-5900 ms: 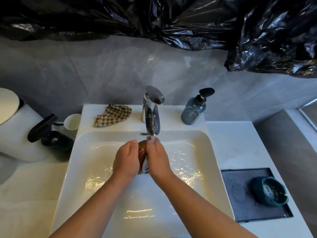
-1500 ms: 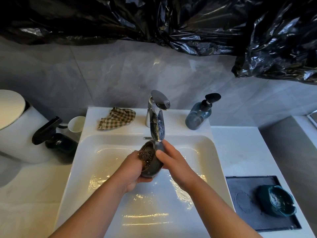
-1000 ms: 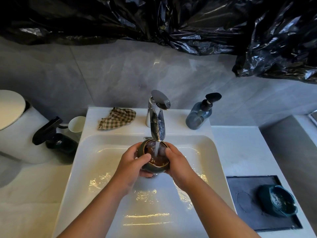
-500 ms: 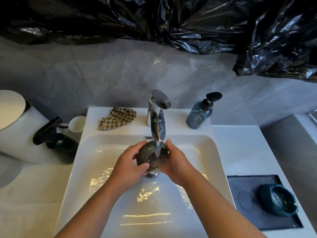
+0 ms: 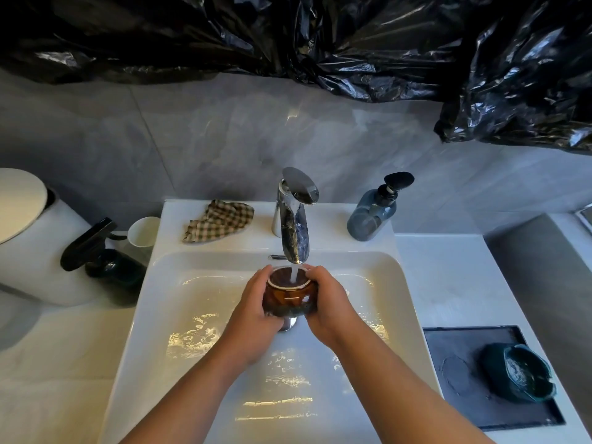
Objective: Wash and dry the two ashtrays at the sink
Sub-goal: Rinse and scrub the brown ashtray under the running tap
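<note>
Both hands clasp the brown ashtray (image 5: pixel 287 299) from opposite sides: the left hand (image 5: pixel 253 304) wraps its fingers round the left wall with the thumb up near the rim, and the right hand (image 5: pixel 326 302) curls round the right wall in the same way, so each has a firm hold on it. Held upright with its mouth facing up, the ashtray sits over the middle of the sink (image 5: pixel 192 315), directly under the spout of the chrome faucet (image 5: pixel 293 219). A thin stream of water (image 5: pixel 293 273) falls straight into its opening. Just below the ashtray a bit of the shiny drain (image 5: pixel 289 323) shows, and wet patches glint on the basin floor around the forearms. The other of the 2 pieces, the teal ashtray (image 5: pixel 519 374), rests on its base on the right part of a dark mat (image 5: pixel 464 398), which lies on the white counter (image 5: pixel 442 277) to the right of the basin, well apart from the hands. On the ledge behind the bowl a checked cloth (image 5: pixel 217 221) lies crumpled to the left of the faucet, and a grey-blue soap dispenser (image 5: pixel 371 213) stands to its right. Left of the sink are a white mug (image 5: pixel 144 230) and a black spray bottle (image 5: pixel 102 254). Black plastic sheeting (image 5: pixel 288 43) hangs across the wall above.
</note>
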Tool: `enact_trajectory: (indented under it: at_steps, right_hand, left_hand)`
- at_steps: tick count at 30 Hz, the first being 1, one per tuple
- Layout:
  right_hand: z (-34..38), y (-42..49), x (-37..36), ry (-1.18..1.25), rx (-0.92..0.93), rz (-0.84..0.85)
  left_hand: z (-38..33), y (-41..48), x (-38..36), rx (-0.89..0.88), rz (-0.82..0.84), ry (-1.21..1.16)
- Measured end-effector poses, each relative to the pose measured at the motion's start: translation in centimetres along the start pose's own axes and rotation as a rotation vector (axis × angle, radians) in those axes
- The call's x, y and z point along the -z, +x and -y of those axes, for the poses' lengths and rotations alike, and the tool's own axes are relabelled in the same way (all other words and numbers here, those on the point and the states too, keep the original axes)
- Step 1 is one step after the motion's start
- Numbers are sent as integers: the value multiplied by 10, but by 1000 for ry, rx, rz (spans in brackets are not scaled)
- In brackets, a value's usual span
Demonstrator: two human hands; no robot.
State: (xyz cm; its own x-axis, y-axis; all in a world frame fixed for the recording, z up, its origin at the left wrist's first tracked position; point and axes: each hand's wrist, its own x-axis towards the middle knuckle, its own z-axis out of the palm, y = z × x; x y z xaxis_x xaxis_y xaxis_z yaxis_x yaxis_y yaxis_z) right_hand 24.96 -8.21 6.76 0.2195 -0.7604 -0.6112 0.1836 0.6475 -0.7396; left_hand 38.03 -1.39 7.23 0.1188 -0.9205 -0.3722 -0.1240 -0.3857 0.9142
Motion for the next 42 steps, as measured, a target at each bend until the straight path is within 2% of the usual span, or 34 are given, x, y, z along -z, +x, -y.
enact_trajectory:
  at_steps: [2,5,8,10,15,18,22,25,28,32,34,36,38,39,40,42]
  right_hand:
    - [-1,-2,-2,-71,61,-30]
    - [-3,-3,-3,-175,149,-61]
    - [-5,-7,-4,-278,259,-20]
    - [-6,-9,-3,-317,307,10]
    - [-14,-12,1,-468,354,77]
    - [-21,-16,-3,-405,337,98]
    - [-14,-19,-13,-396,363,77]
    - [-6,-16,-22,-354,247,60]
    - [-4,-8,-26,-158,53,-2]
    - [-10,-2,-31,20,-69,-63]
    - [-16,-6,-38,-53,35,-87]
    - [-27,-11,-38,-247,322,-105]
    - [-35,-14,-29,-531,652,-72]
    - [-37,-12,-24,-672,762,-49]
    - [-37,-11,-21,-787,812,-22]
    - [-35,-7,-18,-921,778,21]
  left_hand:
    - [-1,3,-2,62,23,-250]
    - [-14,8,-4,100,-31,-809]
    - [-21,15,-4,309,-141,-999]
    - [-25,17,-1,425,-106,-1063]
    - [-34,15,2,539,59,-1001]
    - [-38,11,-7,460,5,-775]
    - [-42,2,-14,371,-26,-598]
    - [-43,-2,-18,310,-123,-500]
    - [-46,-3,-22,249,-188,-452]
    - [-45,1,-21,189,-212,-499]
    - [-42,3,-20,201,-241,-563]
    - [-39,6,-19,236,-252,-629]
    - [-35,9,-18,296,-266,-695]
    - [-32,11,-17,343,-268,-733]
    - [-31,13,-16,390,-267,-767]
    - [-27,17,-14,454,-265,-802]
